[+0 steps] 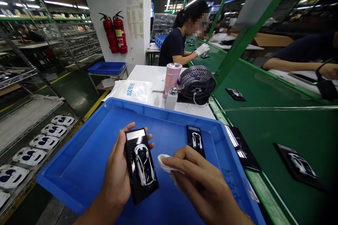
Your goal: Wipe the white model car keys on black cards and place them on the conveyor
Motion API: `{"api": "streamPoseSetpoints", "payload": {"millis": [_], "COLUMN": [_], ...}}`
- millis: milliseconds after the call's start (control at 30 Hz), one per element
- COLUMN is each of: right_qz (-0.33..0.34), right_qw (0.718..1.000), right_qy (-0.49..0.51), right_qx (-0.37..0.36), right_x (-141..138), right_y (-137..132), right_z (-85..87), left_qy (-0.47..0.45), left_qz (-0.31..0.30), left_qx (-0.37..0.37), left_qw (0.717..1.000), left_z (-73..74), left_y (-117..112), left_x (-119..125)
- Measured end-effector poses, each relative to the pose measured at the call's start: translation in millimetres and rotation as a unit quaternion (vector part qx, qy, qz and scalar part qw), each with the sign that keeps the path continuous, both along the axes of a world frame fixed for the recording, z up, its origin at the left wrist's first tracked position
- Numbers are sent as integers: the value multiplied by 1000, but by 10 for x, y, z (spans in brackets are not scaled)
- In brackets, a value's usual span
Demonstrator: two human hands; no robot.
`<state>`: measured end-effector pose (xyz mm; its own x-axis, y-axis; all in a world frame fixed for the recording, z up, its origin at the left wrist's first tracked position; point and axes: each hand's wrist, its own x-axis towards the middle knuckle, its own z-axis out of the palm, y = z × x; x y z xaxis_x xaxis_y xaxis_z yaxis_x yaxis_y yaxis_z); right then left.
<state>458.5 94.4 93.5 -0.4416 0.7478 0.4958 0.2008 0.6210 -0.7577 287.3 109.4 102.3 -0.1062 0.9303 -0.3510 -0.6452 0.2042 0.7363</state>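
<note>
My left hand [118,172] grips a black rectangular panel [129,154] by its edges, holding it tilted over a blue plastic tray [87,130]. Mounted on the panel is a small white-and-black model car [144,165], with a pale label strip at the top. A folded white cloth or pad [165,161] is pinched between the thumb and fingers of my right hand [200,179], just right of the panel and apart from it. Partly hidden behind that hand, a second panel with a model car [195,137] lies in the tray.
Beyond the tray stand a pink tumbler [172,77], a small bottle [171,99] and a black fan [198,82]. On the right, a green conveyor [253,126] carries more panels [298,165]. A co-worker [174,45] in white gloves sits ahead. Racks of white car parts [44,140] stand left.
</note>
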Motion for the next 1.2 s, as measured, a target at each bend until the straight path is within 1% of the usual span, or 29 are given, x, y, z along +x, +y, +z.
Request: {"api": "streamPoseSetpoints", "payload": {"millis": [33, 100, 200, 300, 367, 433, 567, 667, 767, 833, 900, 933, 1000, 1033, 1100, 1133, 1200], "right_qz": [-3, 14, 34, 37, 48, 43, -2, -3, -28, -25, 0, 12, 13, 3, -17, -21, -10], "right_qw": [1000, 999, 997, 996, 995, 997, 1000, 994, 973, 964, 967, 973, 989, 995, 999, 999, 999], "right_qy": [16, 31, 29, 6, -3, 1, -6, -83, -184, -224, -232, -215, -140, -93, -23, -10, -35], "right_qx": [-5, -22, -57, -84, -85, -67, 3, 73, 137, 143, 108, 83, 37, 23, 19, 23, 32], "right_x": [-18, -71, -135, -126, -88, -50, -60, -139, -198, -188, -137, -103, -42, -22, -15, -26, -62], "right_y": [5, 7, -9, -39, -54, -57, -38, -49, -89, -110, -110, -99, -55, -28, 24, 42, 57], "right_z": [-14, -34, -33, 3, 31, 44, 12, -34, -45, -24, 7, 21, 37, 38, 31, 28, 25], "left_qy": [-7, -31, -57, -49, -34, -19, 25, 64, 113, 145, 148, 134, 91, 69, 40, 31, 21], "left_qz": [-1, -9, -21, -22, -15, -6, 19, 24, 22, 28, 32, 28, 0, -22, -71, -95, -140], "left_qx": [0, -4, -3, -8, -9, -11, -19, -19, -4, 10, 22, 25, 24, 17, -5, -17, -31], "left_qw": [1000, 999, 998, 999, 999, 1000, 999, 997, 993, 989, 988, 990, 996, 997, 997, 995, 989], "left_z": [1, 6, 23, 44, 54, 58, 54, 49, 44, 39, 31, 26, 14, 6, -10, -18, -29], "left_y": [-2, -13, -31, -34, -27, -22, -41, -78, -112, -122, -117, -109, -88, -77, -64, -62, -68], "left_x": [5, 18, 36, 34, 22, 13, 31, 68, 94, 94, 80, 70, 50, 42, 36, 38, 47]}}
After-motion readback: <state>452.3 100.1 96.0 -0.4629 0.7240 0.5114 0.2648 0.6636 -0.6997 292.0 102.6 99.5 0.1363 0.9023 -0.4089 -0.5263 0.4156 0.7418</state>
